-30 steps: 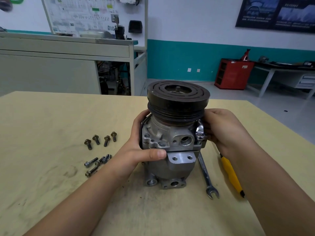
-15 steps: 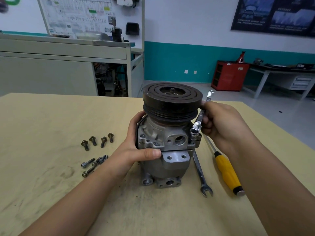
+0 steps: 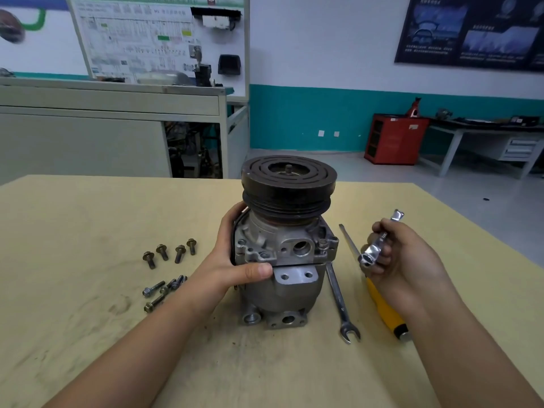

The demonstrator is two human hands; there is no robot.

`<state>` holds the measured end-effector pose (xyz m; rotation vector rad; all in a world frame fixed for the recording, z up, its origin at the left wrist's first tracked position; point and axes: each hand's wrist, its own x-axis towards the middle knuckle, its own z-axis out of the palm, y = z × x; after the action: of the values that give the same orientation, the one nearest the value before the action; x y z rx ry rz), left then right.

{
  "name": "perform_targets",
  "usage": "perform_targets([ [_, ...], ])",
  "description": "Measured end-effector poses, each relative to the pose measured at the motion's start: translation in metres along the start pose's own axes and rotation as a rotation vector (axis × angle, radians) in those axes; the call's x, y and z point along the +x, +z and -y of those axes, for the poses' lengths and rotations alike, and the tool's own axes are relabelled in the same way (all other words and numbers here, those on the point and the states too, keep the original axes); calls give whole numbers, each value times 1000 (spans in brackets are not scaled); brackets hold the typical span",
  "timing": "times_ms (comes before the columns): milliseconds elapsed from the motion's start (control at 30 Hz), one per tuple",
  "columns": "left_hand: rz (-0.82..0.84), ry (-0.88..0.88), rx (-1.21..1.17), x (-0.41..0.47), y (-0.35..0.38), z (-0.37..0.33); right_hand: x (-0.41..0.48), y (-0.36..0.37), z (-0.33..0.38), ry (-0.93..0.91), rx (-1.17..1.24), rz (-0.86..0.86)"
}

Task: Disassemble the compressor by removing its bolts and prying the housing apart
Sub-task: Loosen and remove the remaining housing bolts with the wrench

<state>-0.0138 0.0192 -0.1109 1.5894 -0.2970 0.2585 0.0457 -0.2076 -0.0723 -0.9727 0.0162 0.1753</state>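
Four bolts lie in a row on the surface left of the compressor, with a loose cluster of more bolts nearer me. From that I'd judge the unbolting is largely done and the prying is the step in hand.

The compressor stands upright mid-surface, pulley on top. The left hand grips its upper housing, thumb lying along the seam between the two halves. The right hand is off to the side, apart from the compressor, fingers curled round a small ring wrench. Just below it lies a yellow-handled screwdriver, its blade pointing away, and beside the compressor an open-ended spanner.

To do this well, I'd say: put the wrench down clear of the bolts, take the screwdriver, and shift that thumb off the seam before the blade goes in. Lever a little at several points round the joint rather than hard at one, so the halves lift evenly. The left hand should press the body down, since the tall casting could tip.
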Motion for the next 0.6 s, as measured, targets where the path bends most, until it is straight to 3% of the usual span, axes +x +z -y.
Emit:
perform_targets([
  [100, -131, 135, 350, -3, 1, -6, 0, 0, -5, 10, -17, 30],
  [200, -291, 522, 794, -4, 0, -17, 1, 1, -10, 9, -49, 29],
  [267, -340, 760, 929, -4, 7, -26, 1, 1, -10, 9, -56, 30],
  [333, -378, 878, 1026, -5, 20, -30, 2, 1, -10, 9, -43, 31],
  [433, -444, 861, 1121, -8, 40, -33, 3, 0, -11, -5, -44, 22],
  [600, -482, 634, 1208, -9, 57, -46, 3, 1, -14, -1, -94, 17],
])
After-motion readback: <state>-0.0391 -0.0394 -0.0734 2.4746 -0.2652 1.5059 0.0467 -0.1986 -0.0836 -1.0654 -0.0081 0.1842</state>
